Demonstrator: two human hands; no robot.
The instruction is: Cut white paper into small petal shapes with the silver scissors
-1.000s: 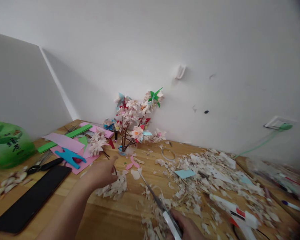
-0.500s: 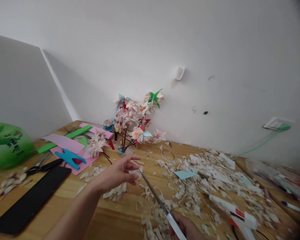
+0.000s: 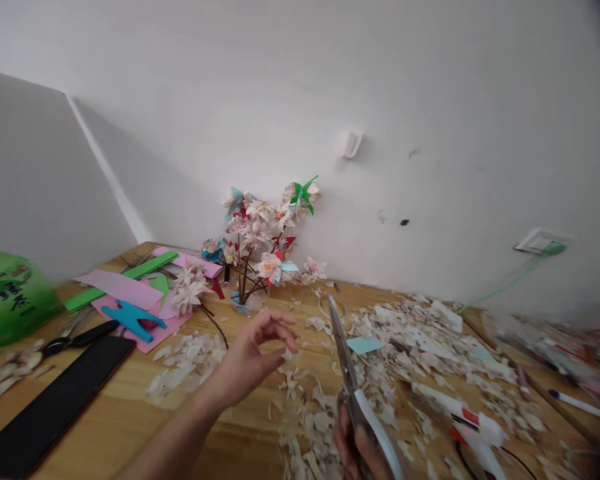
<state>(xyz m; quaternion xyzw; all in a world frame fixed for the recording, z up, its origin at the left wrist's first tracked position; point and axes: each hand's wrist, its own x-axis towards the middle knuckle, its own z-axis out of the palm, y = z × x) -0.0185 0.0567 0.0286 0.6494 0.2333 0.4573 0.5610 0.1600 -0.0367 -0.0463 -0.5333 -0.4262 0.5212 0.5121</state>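
Swinging round from their leftward slant, the scissors (image 3: 348, 365) now point toward the back edge of the table (image 3: 250, 417), clasped in the right hand (image 3: 363, 445), clear of the left hand (image 3: 250, 360), its curled fingers perhaps pinching a pale petal (image 3: 291, 355).

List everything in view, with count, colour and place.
Flower bunch: one, pinkish, back centre
Sprig: one, pale, left of bunch
Bottle: one, green, far left
Phone: one, black, front left
Tool: one, black, behind phone
Papers: several, mostly pink and green, left
Cutout: one, blue, on pink paper
Petals: many, pale, left of centre
Scraps: many, whitish, centre to right
Ring: one, pale, by scissor tips
Glue gun: one, white, front right
Pen: one, white, far right
Plug: one, green, right wall
Hook: one, white, wall
Table: one, brown, beneath
Scissors: one, silver and white, right hand
Left hand: one, bare, centre
Right hand: one, bare, bottom
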